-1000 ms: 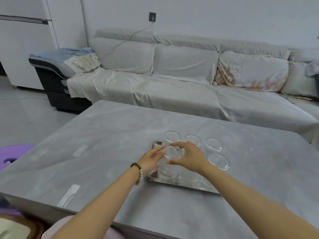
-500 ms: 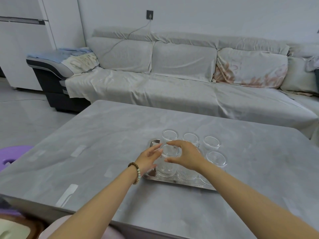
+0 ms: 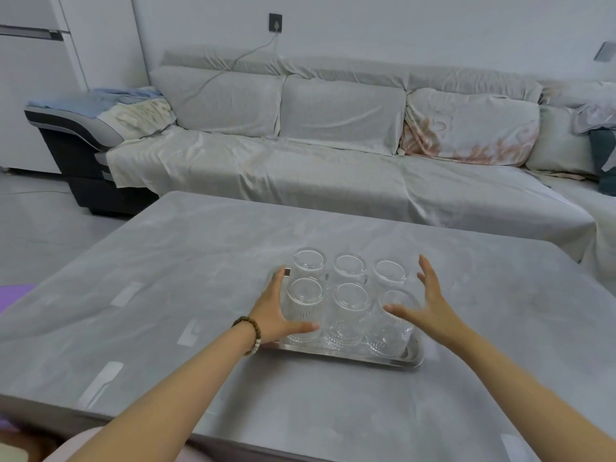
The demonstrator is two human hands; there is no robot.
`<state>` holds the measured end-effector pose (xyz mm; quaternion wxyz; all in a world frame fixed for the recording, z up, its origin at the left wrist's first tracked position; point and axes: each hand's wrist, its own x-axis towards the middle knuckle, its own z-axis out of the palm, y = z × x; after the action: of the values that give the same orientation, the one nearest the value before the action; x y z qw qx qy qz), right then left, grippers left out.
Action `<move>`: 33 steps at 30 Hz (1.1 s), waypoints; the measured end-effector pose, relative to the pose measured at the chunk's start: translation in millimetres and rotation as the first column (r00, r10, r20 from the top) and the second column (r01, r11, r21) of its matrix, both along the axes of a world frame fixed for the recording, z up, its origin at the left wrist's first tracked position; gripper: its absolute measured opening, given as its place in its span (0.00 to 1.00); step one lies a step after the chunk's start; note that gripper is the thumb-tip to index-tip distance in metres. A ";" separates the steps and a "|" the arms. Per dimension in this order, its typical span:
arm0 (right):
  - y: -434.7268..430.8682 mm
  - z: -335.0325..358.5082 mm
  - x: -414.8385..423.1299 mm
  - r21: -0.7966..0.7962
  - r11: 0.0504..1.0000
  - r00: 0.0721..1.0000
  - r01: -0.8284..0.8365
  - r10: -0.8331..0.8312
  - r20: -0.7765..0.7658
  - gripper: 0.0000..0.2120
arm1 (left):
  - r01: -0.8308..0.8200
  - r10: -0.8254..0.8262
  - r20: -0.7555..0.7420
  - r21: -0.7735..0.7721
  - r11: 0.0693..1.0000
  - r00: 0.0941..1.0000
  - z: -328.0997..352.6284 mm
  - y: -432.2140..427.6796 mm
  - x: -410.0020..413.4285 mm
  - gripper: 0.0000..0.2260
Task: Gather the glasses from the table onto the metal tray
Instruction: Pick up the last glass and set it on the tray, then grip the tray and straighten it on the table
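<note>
Glasses [image 3: 348, 295], six in two rows of three, stand on the metal tray [image 3: 411, 356] near the table's [image 3: 200, 248] middle; none is left on the bare top, so gathering looks done. Left hand [image 3: 271, 311] rests spread against the near-left glass, right hand [image 3: 430, 305] hovers spread, gripping nothing.

Home living room: covered sofa [image 3: 333, 155], low grey table [image 3: 200, 261].

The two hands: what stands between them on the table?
In the head view, six clear glasses stand in two rows on the metal tray, between the left hand and the right hand.
</note>
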<state>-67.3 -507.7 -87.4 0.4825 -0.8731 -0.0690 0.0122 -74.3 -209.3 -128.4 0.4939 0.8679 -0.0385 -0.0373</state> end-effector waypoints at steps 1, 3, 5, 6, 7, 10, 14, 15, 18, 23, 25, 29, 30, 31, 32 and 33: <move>-5.9 -7.5 -0.3 0.007 1.000 0.999 -0.009 0.010 -0.044 0.63 | -0.004 0.004 0.006 0.061 0.998 1.000 -1.6 -0.6 3.4 0.58; -13.6 -21.3 -0.4 0.009 0.999 0.990 -0.045 0.045 -0.130 0.65 | -0.001 0.001 0.002 0.220 0.975 1.000 -4.3 -1.0 9.6 0.61; -19.0 -35.0 -0.8 0.008 0.996 0.974 -0.089 0.089 -0.206 0.68 | 0.021 -0.008 -0.040 0.324 0.946 0.999 -7.1 -0.6 13.2 0.62; -20.0 -40.6 -0.9 -0.001 0.993 0.967 -0.118 0.115 -0.229 0.69 | 0.023 -0.006 -0.050 0.346 0.938 0.999 -8.6 0.1 15.0 0.62; -20.4 -44.1 -0.6 -0.020 0.989 0.960 -0.148 0.139 -0.244 0.68 | 0.023 -0.002 -0.056 0.364 0.931 0.998 -9.9 1.0 16.9 0.63; -20.5 -49.0 3.5 -0.081 0.977 0.959 -0.198 0.176 -0.223 0.64 | 0.041 -0.002 -0.090 0.431 0.901 0.996 -12.9 2.7 21.5 0.64; -16.9 -48.1 11.4 -0.089 0.975 0.960 -0.201 0.178 -0.215 0.68 | 0.062 0.003 -0.129 0.495 0.866 0.992 -16.5 3.7 24.2 0.65; -16.2 -48.6 12.3 -0.079 0.975 0.959 -0.206 0.186 -0.212 0.69 | 0.069 -0.004 -0.130 0.501 0.863 0.992 -17.9 3.6 24.2 0.65; -13.2 -50.1 12.4 -0.087 0.981 0.967 -0.175 0.155 -0.204 0.69 | 0.095 -0.041 -0.119 0.491 0.866 0.992 -20.2 2.8 22.5 0.62; -6.9 -55.0 8.4 -0.046 0.988 0.980 -0.146 0.138 -0.146 0.66 | 0.090 -0.046 -0.104 0.469 0.879 0.994 -19.8 7.9 24.3 0.61; -1.9 -54.9 5.8 -0.042 0.989 0.984 -0.143 0.137 -0.110 0.65 | 0.083 -0.039 -0.102 0.471 0.878 0.994 -20.1 10.6 25.0 0.59; 2.9 -54.2 5.1 -0.110 0.983 0.989 -0.147 0.145 -0.026 0.61 | 0.084 -0.034 -0.117 0.451 0.889 0.993 -22.6 14.4 24.6 0.59; 2.7 -53.8 5.3 -0.122 0.982 0.989 -0.145 0.143 -0.023 0.62 | 0.084 -0.035 -0.117 0.446 0.891 0.993 -22.9 15.3 24.6 0.59; 2.7 -53.3 5.4 -0.128 0.982 0.990 -0.142 0.140 -0.023 0.63 | 0.082 -0.034 -0.115 0.442 0.893 0.993 -23.3 15.6 24.9 0.60; 2.7 -53.0 5.7 -0.133 0.981 0.990 -0.141 0.139 -0.024 0.63 | 0.080 -0.033 -0.114 0.441 0.894 0.993 -23.4 15.6 24.8 0.60; 2.7 -52.4 6.3 -0.139 0.980 0.990 -0.143 0.140 -0.029 0.65 | 0.079 -0.032 -0.112 0.443 0.893 0.993 -22.9 15.0 24.4 0.60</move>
<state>-61.0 -505.0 -139.8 0.4182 -0.8977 -0.1252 0.0597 -49.9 -194.3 -151.4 0.2813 0.9536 -0.0286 -0.1036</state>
